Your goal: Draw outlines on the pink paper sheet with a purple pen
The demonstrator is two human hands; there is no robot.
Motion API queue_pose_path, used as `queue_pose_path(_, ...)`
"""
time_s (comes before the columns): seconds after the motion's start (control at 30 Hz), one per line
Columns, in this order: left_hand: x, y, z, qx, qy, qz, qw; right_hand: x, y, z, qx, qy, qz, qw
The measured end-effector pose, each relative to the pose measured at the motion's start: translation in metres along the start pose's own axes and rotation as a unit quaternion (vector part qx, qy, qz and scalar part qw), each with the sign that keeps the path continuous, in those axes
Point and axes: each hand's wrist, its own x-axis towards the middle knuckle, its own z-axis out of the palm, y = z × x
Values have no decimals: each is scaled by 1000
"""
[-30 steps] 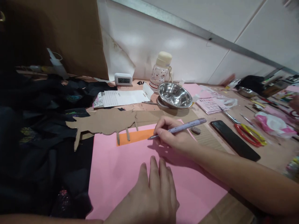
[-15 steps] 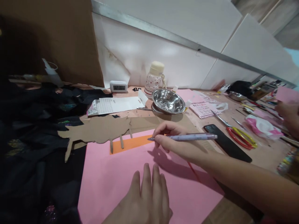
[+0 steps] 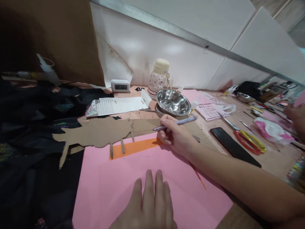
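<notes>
My right hand (image 3: 172, 133) grips a pale purple pen (image 3: 183, 121), its tip pointing left over the brown cardboard (image 3: 145, 126). Flat on a pink paper sheet (image 3: 109, 187) lies my left hand (image 3: 151, 200), fingers stretched out. An orange paper strip (image 3: 135, 147) shows along the top of the pink sheet, running toward my right hand. Left of the pen is a cardboard cutout (image 3: 95, 132) shaped like an animal, its thin legs overlapping the orange strip. A narrow red and orange sliver (image 3: 199, 176) shows below my right forearm.
Behind the work stand a steel bowl (image 3: 173, 102), a bottle (image 3: 158, 76) and a digital clock (image 3: 120, 86). To the right lie a phone (image 3: 234, 146), scissors (image 3: 250, 141) and a pink-white plastic bag (image 3: 274, 130). Black fabric (image 3: 35, 159) covers the left. Another person's hand (image 3: 296, 117) is at the far right.
My right hand has moved up slightly, taking the pen tip from the orange strip to the cardboard above it. The pen is more tilted. My left hand stays flat on the pink paper.
</notes>
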Motion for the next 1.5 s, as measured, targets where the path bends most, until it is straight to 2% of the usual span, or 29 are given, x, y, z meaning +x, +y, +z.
queue_pose_path(0.13,-1,0,1,-8,0,-9,1000,-3,0,2,-3,-12,12,1000)
queue_pose_path(0.4,-4,-7,-5,4,-35,30,999,-7,1,4,10,-27,12,1000)
queue_pose_path(0.5,0,-14,-12,1,-40,41,998,-8,2,4,13,-37,15,999)
queue_pose_path(0.7,19,-32,-34,-27,-122,102,987,-6,3,3,5,-34,3,999)
queue_pose_path(0.83,24,-34,-39,-16,-121,115,986,-11,-3,6,-54,-60,-7,997)
queue_pose_path(1.0,29,-33,-38,-2,-105,135,985,-36,-1,21,-35,-117,65,990)
queue_pose_path(1.13,35,-33,-41,0,-98,128,987,-48,10,29,-42,-111,91,989)
queue_pose_path(1.33,41,-32,-42,-1,-78,113,991,-47,11,29,-128,-112,59,984)
queue_pose_path(1.5,40,-29,-40,-11,-69,96,993,-46,7,31,-157,-109,49,980)
